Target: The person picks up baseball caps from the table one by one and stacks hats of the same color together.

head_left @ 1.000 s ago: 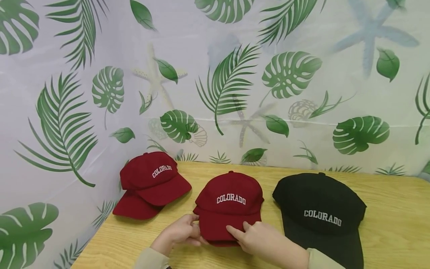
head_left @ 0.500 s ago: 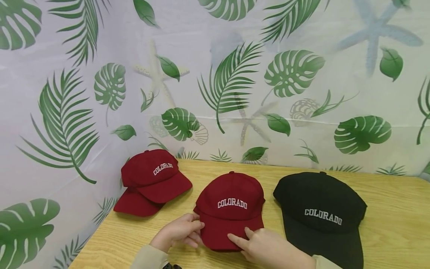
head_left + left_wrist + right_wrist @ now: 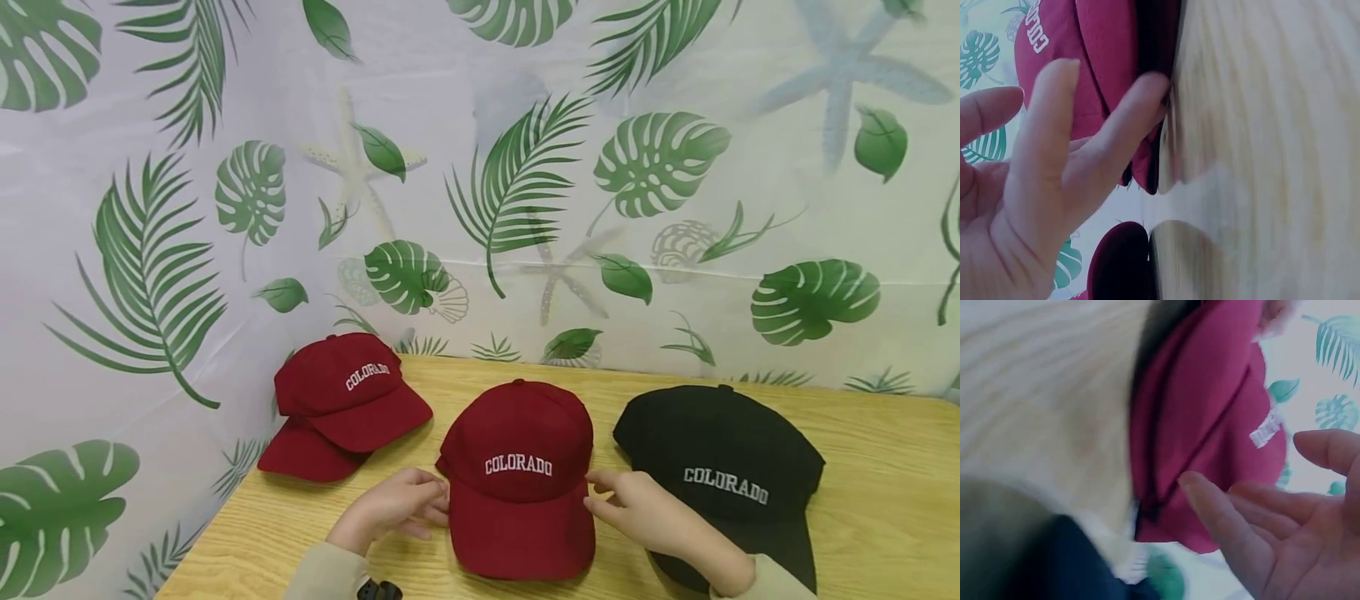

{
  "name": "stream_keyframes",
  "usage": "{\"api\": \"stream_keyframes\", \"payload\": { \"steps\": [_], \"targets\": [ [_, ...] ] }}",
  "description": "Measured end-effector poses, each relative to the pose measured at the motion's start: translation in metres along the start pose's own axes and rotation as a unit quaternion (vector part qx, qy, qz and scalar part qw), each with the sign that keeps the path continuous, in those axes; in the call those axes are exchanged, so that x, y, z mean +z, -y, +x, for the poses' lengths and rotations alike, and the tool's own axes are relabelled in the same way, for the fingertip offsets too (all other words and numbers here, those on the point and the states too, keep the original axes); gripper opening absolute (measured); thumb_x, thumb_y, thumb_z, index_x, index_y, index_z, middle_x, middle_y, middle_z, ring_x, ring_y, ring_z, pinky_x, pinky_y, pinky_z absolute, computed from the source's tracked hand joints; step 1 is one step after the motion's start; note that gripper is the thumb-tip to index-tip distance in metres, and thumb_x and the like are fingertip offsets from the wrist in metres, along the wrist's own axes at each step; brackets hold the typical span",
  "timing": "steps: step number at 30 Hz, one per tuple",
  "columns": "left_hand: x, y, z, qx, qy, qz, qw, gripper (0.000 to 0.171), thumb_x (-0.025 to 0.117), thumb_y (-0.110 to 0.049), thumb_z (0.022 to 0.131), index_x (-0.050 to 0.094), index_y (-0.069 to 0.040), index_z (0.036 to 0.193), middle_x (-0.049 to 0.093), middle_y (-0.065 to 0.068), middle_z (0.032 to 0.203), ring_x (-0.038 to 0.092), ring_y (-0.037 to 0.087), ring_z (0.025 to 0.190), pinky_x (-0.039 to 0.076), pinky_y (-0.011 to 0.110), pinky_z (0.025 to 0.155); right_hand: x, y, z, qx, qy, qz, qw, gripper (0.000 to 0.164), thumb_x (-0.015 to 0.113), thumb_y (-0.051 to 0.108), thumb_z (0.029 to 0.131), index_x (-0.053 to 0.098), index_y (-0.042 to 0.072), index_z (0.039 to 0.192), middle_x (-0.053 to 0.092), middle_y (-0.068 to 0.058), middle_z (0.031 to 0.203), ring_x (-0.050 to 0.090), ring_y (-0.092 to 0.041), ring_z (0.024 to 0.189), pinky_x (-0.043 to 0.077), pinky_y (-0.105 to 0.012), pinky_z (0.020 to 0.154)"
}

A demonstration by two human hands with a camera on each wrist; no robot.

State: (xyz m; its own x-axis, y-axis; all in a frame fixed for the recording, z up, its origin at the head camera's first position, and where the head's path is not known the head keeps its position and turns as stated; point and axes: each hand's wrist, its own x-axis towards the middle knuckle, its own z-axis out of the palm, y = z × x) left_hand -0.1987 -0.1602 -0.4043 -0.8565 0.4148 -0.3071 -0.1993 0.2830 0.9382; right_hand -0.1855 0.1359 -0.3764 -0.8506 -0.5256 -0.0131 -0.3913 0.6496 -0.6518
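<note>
A dark red baseball cap (image 3: 521, 467) with white COLORADO lettering sits on the wooden table, its brim facing me. In the right wrist view another red edge shows under the cap's brim (image 3: 1207, 381). My left hand (image 3: 397, 504) is at the cap's left side, its fingers (image 3: 1116, 134) loosely extended, one fingertip right at the brim's edge. At the opposite side is my right hand (image 3: 656, 512), fingers spread and fingertips right at the place where brim meets crown. Neither hand curls round the cap.
Two overlapping red caps (image 3: 348, 404) lie at the back left. To the right, a black COLORADO cap (image 3: 720, 458) sits partly behind my right forearm. A leaf-patterned sheet (image 3: 480, 167) hangs along the back and left edges of the wooden table (image 3: 885, 500).
My right hand has moved from on top of the brim to the cap's right side. The middle cap's brim has come down and nearer to me. The left hand stays at its side.
</note>
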Motion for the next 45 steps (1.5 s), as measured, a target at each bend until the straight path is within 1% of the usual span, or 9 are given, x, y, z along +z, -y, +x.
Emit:
{"api": "stream_keyframes", "payload": {
  "steps": [4, 8, 10, 14, 18, 27, 35, 41, 45],
  "targets": [
    [0.001, 0.000, 0.003, -0.003, -0.008, 0.000, 1.0000, 0.034, 0.042, -0.021, 0.080, 0.045, 0.009, 0.096, 0.052, 0.014, 0.083, 0.053, 0.022, 0.075, 0.044, 0.033, 0.053, 0.006, -0.015, 0.003, 0.088, 0.038, 0.125, 0.988, 0.054, 0.048, 0.026, 0.078, 0.034, -0.016, 0.109, 0.053, -0.013, 0.086, 0.051, -0.020, 0.073, 0.041, -0.031, 0.055],
    [0.003, -0.001, 0.004, -0.010, -0.019, 0.016, 0.9996, 0.033, 0.044, -0.023, 0.079, 0.047, 0.008, 0.088, 0.050, 0.013, 0.079, 0.054, 0.021, 0.073, 0.044, 0.032, 0.051, 0.011, -0.020, 0.005, 0.152, 0.063, 0.244, 0.956, 0.060, 0.046, 0.023, 0.079, 0.022, -0.021, 0.112, 0.051, -0.016, 0.087, 0.051, -0.023, 0.077, 0.042, -0.033, 0.060],
    [0.004, -0.002, 0.004, -0.012, -0.024, 0.027, 0.9993, 0.033, 0.045, -0.024, 0.079, 0.048, 0.008, 0.085, 0.050, 0.013, 0.079, 0.053, 0.021, 0.073, 0.044, 0.032, 0.051, 0.011, -0.021, 0.006, 0.168, 0.066, 0.280, 0.943, 0.059, 0.044, 0.022, 0.080, 0.020, -0.022, 0.112, 0.049, -0.021, 0.092, 0.050, -0.026, 0.082, 0.041, -0.035, 0.064],
    [0.004, -0.003, 0.003, -0.013, -0.029, 0.042, 0.9986, 0.034, 0.045, -0.025, 0.079, 0.047, 0.008, 0.084, 0.049, 0.013, 0.080, 0.053, 0.022, 0.075, 0.044, 0.033, 0.051, 0.010, -0.022, 0.008, 0.170, 0.071, 0.321, 0.929, 0.055, 0.044, 0.018, 0.080, 0.023, -0.023, 0.109, 0.043, -0.026, 0.102, 0.046, -0.030, 0.089, 0.039, -0.037, 0.069],
    [0.004, -0.003, 0.003, -0.009, -0.024, 0.047, 0.9986, 0.032, 0.045, -0.024, 0.079, 0.049, 0.008, 0.083, 0.052, 0.012, 0.079, 0.053, 0.021, 0.075, 0.044, 0.032, 0.050, 0.010, -0.024, 0.010, 0.165, 0.074, 0.324, 0.929, 0.047, 0.044, 0.017, 0.079, 0.032, -0.021, 0.105, 0.045, -0.022, 0.100, 0.046, -0.028, 0.089, 0.039, -0.036, 0.070],
    [0.003, -0.001, 0.005, -0.007, -0.022, 0.045, 0.9987, 0.030, 0.044, -0.022, 0.079, 0.051, 0.007, 0.082, 0.053, 0.011, 0.081, 0.054, 0.021, 0.075, 0.044, 0.031, 0.049, 0.012, -0.024, 0.008, 0.109, 0.094, 0.270, 0.952, 0.045, 0.047, 0.017, 0.079, 0.036, -0.017, 0.107, 0.048, -0.017, 0.098, 0.047, -0.022, 0.086, 0.040, -0.034, 0.068],
    [0.003, -0.003, 0.004, -0.006, -0.023, 0.039, 0.9990, 0.030, 0.043, -0.021, 0.079, 0.047, 0.007, 0.089, 0.049, 0.013, 0.081, 0.053, 0.022, 0.076, 0.043, 0.032, 0.050, 0.012, -0.024, 0.009, 0.086, 0.100, 0.262, 0.956, 0.047, 0.048, 0.018, 0.078, 0.035, -0.013, 0.110, 0.050, -0.007, 0.080, 0.047, -0.018, 0.078, 0.041, -0.032, 0.064],
    [0.003, -0.005, 0.004, -0.007, -0.021, 0.051, 0.9985, 0.029, 0.046, -0.022, 0.078, 0.053, 0.004, 0.088, 0.052, 0.012, 0.086, 0.052, 0.022, 0.079, 0.043, 0.032, 0.050, 0.012, -0.023, 0.009, 0.075, 0.094, 0.241, 0.963, 0.046, 0.047, 0.017, 0.078, 0.036, -0.014, 0.109, 0.053, -0.005, 0.080, 0.048, -0.017, 0.074, 0.041, -0.030, 0.061],
    [0.002, -0.006, 0.007, -0.002, -0.024, 0.070, 0.9973, 0.030, 0.047, -0.025, 0.078, 0.054, 0.003, 0.083, 0.052, 0.011, 0.088, 0.049, 0.022, 0.083, 0.043, 0.032, 0.051, 0.014, -0.020, 0.011, 0.080, 0.091, 0.254, 0.960, 0.046, 0.046, 0.017, 0.079, 0.035, -0.015, 0.110, 0.050, -0.009, 0.080, 0.046, -0.016, 0.072, 0.040, -0.030, 0.059]
  ]
}}
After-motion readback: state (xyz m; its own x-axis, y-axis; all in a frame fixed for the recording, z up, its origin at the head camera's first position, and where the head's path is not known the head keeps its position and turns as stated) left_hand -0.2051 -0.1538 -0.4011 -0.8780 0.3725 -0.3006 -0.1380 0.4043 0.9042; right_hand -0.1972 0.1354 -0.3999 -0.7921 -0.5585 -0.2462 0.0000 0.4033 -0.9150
